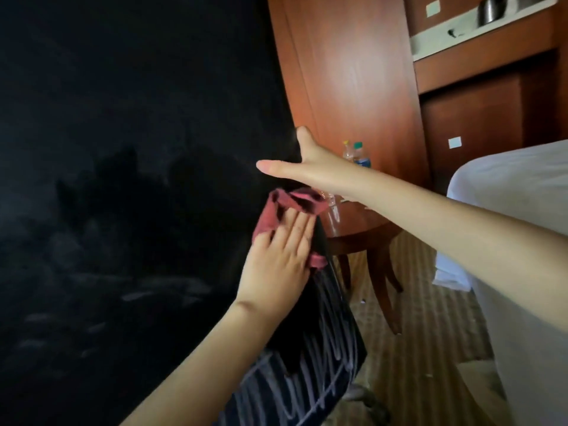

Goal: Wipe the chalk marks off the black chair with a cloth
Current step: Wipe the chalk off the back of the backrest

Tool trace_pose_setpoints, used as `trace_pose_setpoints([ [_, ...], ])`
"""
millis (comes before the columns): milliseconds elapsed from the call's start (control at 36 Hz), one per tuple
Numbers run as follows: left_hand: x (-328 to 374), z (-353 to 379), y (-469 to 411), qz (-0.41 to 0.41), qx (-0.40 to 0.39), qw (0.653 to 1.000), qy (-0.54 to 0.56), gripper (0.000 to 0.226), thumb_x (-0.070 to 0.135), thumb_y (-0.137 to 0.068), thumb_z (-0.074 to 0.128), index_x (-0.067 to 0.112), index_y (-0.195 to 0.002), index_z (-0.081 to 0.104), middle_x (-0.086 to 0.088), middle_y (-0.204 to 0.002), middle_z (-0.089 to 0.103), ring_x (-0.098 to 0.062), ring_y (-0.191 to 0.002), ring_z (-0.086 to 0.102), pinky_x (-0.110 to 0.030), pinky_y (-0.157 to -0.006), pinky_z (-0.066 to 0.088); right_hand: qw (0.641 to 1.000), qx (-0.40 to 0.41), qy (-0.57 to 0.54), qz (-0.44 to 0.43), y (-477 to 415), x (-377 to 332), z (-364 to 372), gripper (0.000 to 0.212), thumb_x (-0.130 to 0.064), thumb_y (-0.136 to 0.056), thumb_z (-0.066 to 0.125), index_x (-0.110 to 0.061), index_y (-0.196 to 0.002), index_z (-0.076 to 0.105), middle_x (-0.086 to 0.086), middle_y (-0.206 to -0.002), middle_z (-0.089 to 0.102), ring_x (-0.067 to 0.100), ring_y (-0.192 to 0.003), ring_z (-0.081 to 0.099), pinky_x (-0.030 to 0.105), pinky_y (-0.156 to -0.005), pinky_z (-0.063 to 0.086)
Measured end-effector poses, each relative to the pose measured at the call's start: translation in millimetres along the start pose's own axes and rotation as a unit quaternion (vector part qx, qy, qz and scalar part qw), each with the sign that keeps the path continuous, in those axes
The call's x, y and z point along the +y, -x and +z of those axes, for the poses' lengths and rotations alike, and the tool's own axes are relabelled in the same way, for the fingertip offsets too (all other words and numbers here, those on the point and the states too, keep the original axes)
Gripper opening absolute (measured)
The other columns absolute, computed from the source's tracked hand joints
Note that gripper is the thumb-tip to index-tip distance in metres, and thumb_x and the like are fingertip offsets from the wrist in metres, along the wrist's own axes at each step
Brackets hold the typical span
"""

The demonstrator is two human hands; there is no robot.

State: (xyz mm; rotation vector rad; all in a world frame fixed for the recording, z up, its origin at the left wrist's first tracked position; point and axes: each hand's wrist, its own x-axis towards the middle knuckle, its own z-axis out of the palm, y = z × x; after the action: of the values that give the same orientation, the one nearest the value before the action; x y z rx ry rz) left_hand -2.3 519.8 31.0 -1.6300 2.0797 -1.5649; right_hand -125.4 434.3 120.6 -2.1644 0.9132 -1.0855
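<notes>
Chalk marks (310, 367), white zigzag scrawls, cover the lower stretch of the black chair (153, 149) toward five o'clock in the view, so most of the wiping looks undone there. The broad dark surface filling the left half, from seven round to twelve o'clock, shows only faint grey smears; whether those are wiped chalk or glare I cannot tell.

The left hand (276, 262) lies flat with fingers together, pressing a crumpled dark-red cloth (285, 207) against the chair's edge at the centre of the view, just above the scrawled patch. Its grip is a flat-palm press, not a closed fist, with the cloth bunched under and above the fingertips. The right hand (304, 167) reaches in from three o'clock, fingers spread wide and thumb up, steadying the chair's rim just above the cloth; its grip is loose and holds nothing else.

Behind the chair, at four o'clock, a round wooden table (362, 229) carries clear plastic bottles (356, 155), near the rim being wiped; a wide stroke might knock them. A tall wooden cabinet (353, 72) stands at one o'clock, and a white-covered bed (507, 210) lies at three o'clock, apart from the chair.
</notes>
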Motion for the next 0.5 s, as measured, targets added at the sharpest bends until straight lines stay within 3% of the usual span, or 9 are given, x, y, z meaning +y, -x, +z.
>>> trace_pose_setpoints([
  [56,23,12,0,0.076,-0.095,0.992,0.011,0.062,0.031,-0.103,0.015,-0.002,-0.136,-0.026,-0.012,-0.136,-0.038,-0.029,-0.145,-0.011,-0.039,-0.115,0.011,1.000,-0.002,0.016,0.007,4,-4,-2,0.116,-0.084,-0.069,0.049,-0.027,-0.152,-0.008,0.002,-0.160,0.016,0.026,-0.145,0.021,0.057,-0.115,0.015],
  [111,49,23,6,0.143,-0.131,0.981,0.012,0.062,0.027,-0.104,0.018,-0.003,-0.141,-0.021,-0.013,-0.145,-0.032,-0.028,-0.146,-0.010,-0.037,-0.114,0.014,0.999,-0.001,0.033,0.008,10,-10,-2,0.112,-0.083,-0.071,0.049,-0.025,-0.151,-0.005,0.007,-0.155,0.028,0.027,-0.139,0.033,0.054,-0.112,0.026],
  [194,80,39,24,0.226,-0.194,0.955,-0.003,0.065,0.032,-0.104,0.019,-0.003,-0.142,-0.019,-0.015,-0.157,-0.016,-0.028,-0.146,-0.010,-0.041,-0.116,0.007,0.999,0.009,0.041,-0.012,22,-16,3,0.098,-0.069,-0.084,0.050,-0.016,-0.150,0.001,0.017,-0.143,0.044,0.032,-0.124,0.050,0.048,-0.100,0.045],
  [306,78,36,31,0.263,-0.272,0.926,-0.011,0.064,0.036,-0.104,0.019,0.003,-0.147,-0.015,-0.009,-0.158,-0.016,-0.022,-0.146,-0.012,-0.038,-0.117,0.003,0.998,0.019,0.055,-0.039,35,-19,5,0.085,-0.061,-0.088,0.050,-0.013,-0.146,0.010,0.025,-0.141,0.044,0.045,-0.126,0.042,0.054,-0.097,0.040],
  [389,39,12,16,0.219,-0.211,0.952,-0.031,0.059,0.030,-0.104,0.018,0.004,-0.148,-0.011,-0.009,-0.158,-0.015,-0.023,-0.146,-0.010,-0.040,-0.116,-0.005,0.997,-0.009,0.058,-0.041,36,-20,1,0.083,-0.059,-0.091,0.047,-0.014,-0.148,0.007,0.025,-0.143,0.041,0.045,-0.127,0.039,0.051,-0.098,0.037],
  [417,22,5,8,0.192,-0.164,0.967,-0.034,0.057,0.028,-0.102,0.019,0.003,-0.149,-0.002,-0.009,-0.158,-0.009,-0.023,-0.147,-0.004,-0.040,-0.115,-0.008,0.997,-0.022,0.061,-0.038,35,-20,-2,0.083,-0.058,-0.092,0.045,-0.015,-0.149,0.005,0.024,-0.145,0.039,0.043,-0.129,0.038,0.047,-0.098,0.038],
  [444,3,-5,-1,0.173,-0.105,0.978,-0.043,0.057,0.028,-0.098,0.021,0.003,-0.149,0.016,-0.010,-0.157,0.008,-0.023,-0.146,0.012,-0.040,-0.115,-0.006,0.997,-0.033,0.061,-0.037,34,-20,-5,0.080,-0.058,-0.094,0.042,-0.016,-0.150,0.004,0.022,-0.147,0.037,0.039,-0.132,0.037,0.039,-0.096,0.037],
  [500,-30,-29,-12,0.132,-0.047,0.990,-0.028,0.062,0.033,-0.083,0.028,0.006,-0.132,0.054,-0.010,-0.140,0.050,-0.024,-0.130,0.048,-0.040,-0.117,0.013,0.997,-0.043,0.049,-0.039,31,-18,-10,0.070,-0.054,-0.098,0.033,-0.015,-0.151,0.009,0.013,-0.152,0.034,0.027,-0.136,0.034,0.028,-0.094,0.030],
])
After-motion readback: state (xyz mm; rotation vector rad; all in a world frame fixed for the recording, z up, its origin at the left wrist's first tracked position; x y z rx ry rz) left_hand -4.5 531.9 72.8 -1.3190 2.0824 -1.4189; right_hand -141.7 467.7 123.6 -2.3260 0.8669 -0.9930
